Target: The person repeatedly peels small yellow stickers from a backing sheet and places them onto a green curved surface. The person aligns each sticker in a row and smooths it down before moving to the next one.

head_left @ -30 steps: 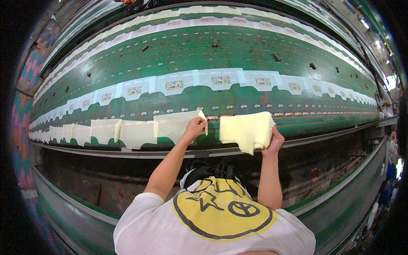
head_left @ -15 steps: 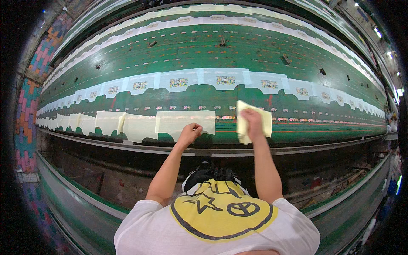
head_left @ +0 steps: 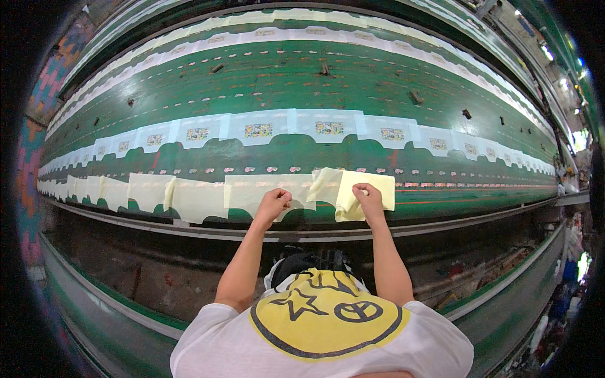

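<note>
My left hand (head_left: 276, 205) is closed over a pale cream cloth piece (head_left: 246, 186) lying on the green table (head_left: 252, 88); whatever its fingers hold is hidden. My right hand (head_left: 368, 201) grips a folded pale-yellow fabric bundle (head_left: 384, 186), which rests on the near strip of the table, with a lighter piece (head_left: 324, 179) spread at its left, overlapping the laid row. More cream pieces (head_left: 151, 192) run leftward in an overlapping row along the near edge.
Beyond are rows of light-blue pieces (head_left: 329, 128) with printed patches and paler pieces (head_left: 315, 34), with small dark blocks (head_left: 416, 97) between. A metal rail (head_left: 302, 234) borders the near edge, above a gutter (head_left: 157, 271). Lights (head_left: 547, 53) shine at the right.
The yellow bundle has moved left and down onto the table, and a lighter piece now lies at its left. My left hand has released the upturned corner seen earlier and sits lower.
</note>
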Demonstrator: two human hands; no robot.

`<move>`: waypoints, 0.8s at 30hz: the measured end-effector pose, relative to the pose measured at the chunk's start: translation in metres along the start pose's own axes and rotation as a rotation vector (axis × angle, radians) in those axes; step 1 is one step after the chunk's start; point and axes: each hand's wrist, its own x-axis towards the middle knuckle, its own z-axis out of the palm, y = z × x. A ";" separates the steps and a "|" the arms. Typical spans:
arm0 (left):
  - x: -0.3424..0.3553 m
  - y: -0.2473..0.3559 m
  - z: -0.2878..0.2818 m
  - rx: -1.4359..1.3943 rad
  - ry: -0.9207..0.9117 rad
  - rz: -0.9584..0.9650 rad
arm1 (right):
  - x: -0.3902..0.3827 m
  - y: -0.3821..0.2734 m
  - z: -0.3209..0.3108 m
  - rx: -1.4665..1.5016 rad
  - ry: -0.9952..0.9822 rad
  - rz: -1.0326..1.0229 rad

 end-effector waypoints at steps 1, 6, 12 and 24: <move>0.002 0.002 0.006 -0.048 -0.007 -0.008 | -0.001 -0.003 -0.009 0.040 0.024 0.024; 0.004 0.033 0.062 0.136 -0.256 0.111 | -0.013 -0.014 -0.025 0.139 0.020 -0.002; -0.011 0.074 0.167 0.380 -0.284 0.409 | -0.032 -0.031 -0.051 0.102 -0.041 -0.118; -0.033 0.091 0.326 0.488 -0.220 0.439 | -0.052 -0.006 -0.204 0.457 -0.128 -0.171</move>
